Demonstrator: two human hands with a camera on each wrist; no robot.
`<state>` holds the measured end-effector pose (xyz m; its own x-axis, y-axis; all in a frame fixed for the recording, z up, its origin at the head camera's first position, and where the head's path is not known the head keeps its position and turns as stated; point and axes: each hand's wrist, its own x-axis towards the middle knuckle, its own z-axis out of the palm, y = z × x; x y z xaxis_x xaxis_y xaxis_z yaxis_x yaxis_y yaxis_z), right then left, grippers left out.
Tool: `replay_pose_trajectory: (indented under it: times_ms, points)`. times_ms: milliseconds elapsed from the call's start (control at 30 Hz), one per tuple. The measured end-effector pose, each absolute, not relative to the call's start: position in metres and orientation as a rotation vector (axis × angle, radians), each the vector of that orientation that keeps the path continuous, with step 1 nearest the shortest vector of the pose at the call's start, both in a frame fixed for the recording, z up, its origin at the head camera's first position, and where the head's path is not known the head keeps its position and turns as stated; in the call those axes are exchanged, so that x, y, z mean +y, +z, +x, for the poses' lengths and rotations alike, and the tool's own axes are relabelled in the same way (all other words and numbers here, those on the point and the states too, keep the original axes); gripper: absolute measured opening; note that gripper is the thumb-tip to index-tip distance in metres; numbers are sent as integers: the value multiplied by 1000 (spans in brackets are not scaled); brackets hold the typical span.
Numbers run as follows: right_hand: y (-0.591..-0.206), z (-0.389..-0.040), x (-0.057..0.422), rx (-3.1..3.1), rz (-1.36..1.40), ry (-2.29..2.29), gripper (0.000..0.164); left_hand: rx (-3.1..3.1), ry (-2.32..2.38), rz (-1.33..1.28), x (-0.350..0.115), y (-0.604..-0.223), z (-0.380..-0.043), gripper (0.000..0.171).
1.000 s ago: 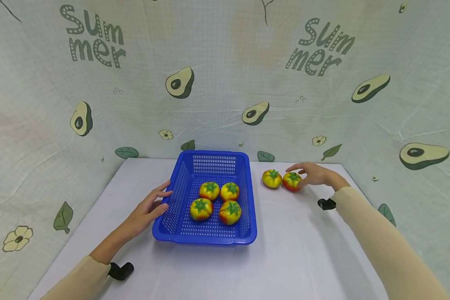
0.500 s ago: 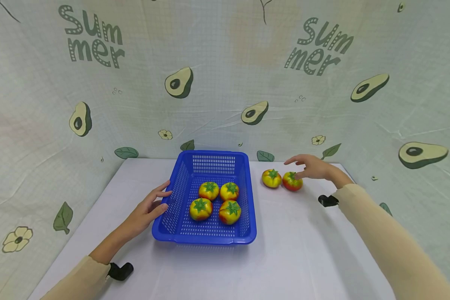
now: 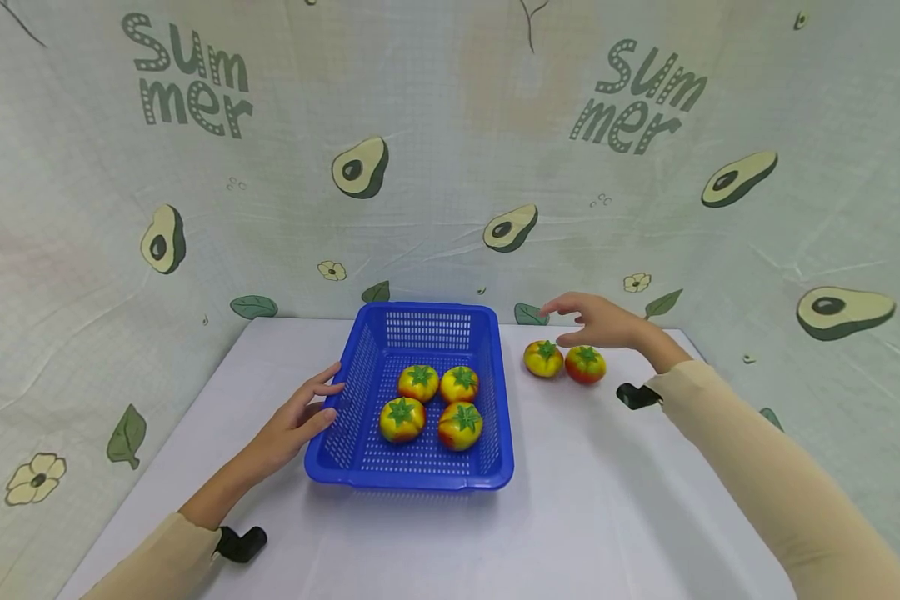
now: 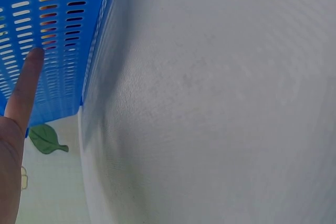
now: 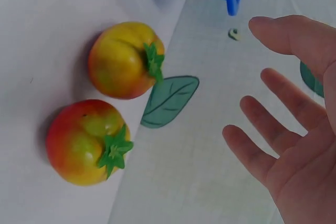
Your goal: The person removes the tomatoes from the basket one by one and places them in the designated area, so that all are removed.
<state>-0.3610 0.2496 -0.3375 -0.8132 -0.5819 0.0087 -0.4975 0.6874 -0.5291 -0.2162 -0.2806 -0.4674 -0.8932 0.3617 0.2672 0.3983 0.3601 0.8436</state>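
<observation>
A blue perforated plastic basket stands on the white table, holding several yellow-and-red tomatoes with green star-shaped tops. My left hand rests with relaxed fingers against its left rim; in the left wrist view a straight finger touches the slotted wall. Right of the basket, a mostly yellow tomato and a redder tomato sit side by side on the table. Above and behind this pair hovers my right hand, fingers spread and holding nothing. In the right wrist view, both the yellow tomato and the redder tomato lie apart from the hand.
A pale cloth backdrop printed with avocados, leaves and lettering rises behind the table and along both sides. White table surface extends in front and to the right of the basket. Black wrist straps show near both sleeves.
My right hand has lifted off the redder tomato and moved up and left, over toward the yellow one. Both tomatoes stay in place, as do the left hand and basket.
</observation>
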Motion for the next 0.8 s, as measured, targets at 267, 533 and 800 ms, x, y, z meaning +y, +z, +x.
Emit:
replay_pose_trajectory:
  times_ms: [267,533,800]
  points:
    - [-327,-359,215,2690,-968,-795,50,-2558,-1602,-715,-280,-467,-216,35]
    - [-322,-358,179,2650,-1072,-787,52,-2555,-1638,-724,-281,-468,-216,35]
    - [-321,-358,141,2623,-1131,-734,52,-2563,-1647,-718,-281,-467,-215,36]
